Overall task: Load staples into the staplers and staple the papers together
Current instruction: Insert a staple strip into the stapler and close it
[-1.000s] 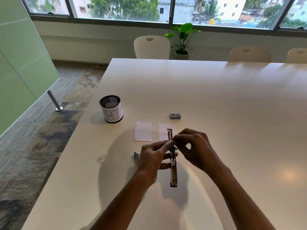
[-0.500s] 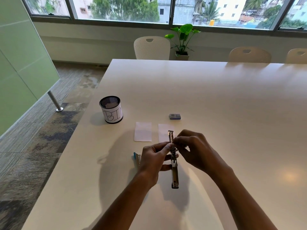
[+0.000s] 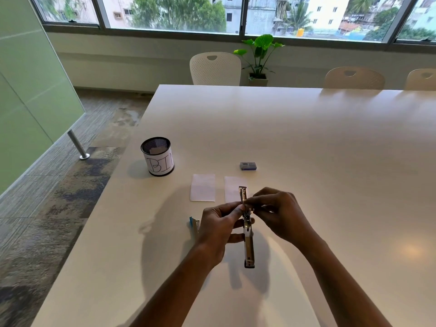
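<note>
A metal stapler point(image 3: 248, 241) is swung fully open and held lengthwise above the white table point(image 3: 306, 142). My left hand point(image 3: 219, 228) grips its middle from the left. My right hand point(image 3: 278, 214) pinches at the hinge area with thumb and forefinger; what it pinches is too small to tell. Two small white papers lie side by side beyond my hands, the left paper point(image 3: 203, 187) in full view and the right paper point(image 3: 232, 188) partly hidden by the stapler. A small blue staple box point(image 3: 248, 166) lies further back. A second, blue stapler point(image 3: 194, 224) peeks out behind my left hand.
A black mesh cup point(image 3: 157, 156) labelled "BIN" stands at the left, near the table's edge. White chairs point(image 3: 215, 68) and a potted plant point(image 3: 259, 57) stand beyond the far end of the table.
My hands and the open stapler have barely moved; they sit a little lower in view than one second ago.
</note>
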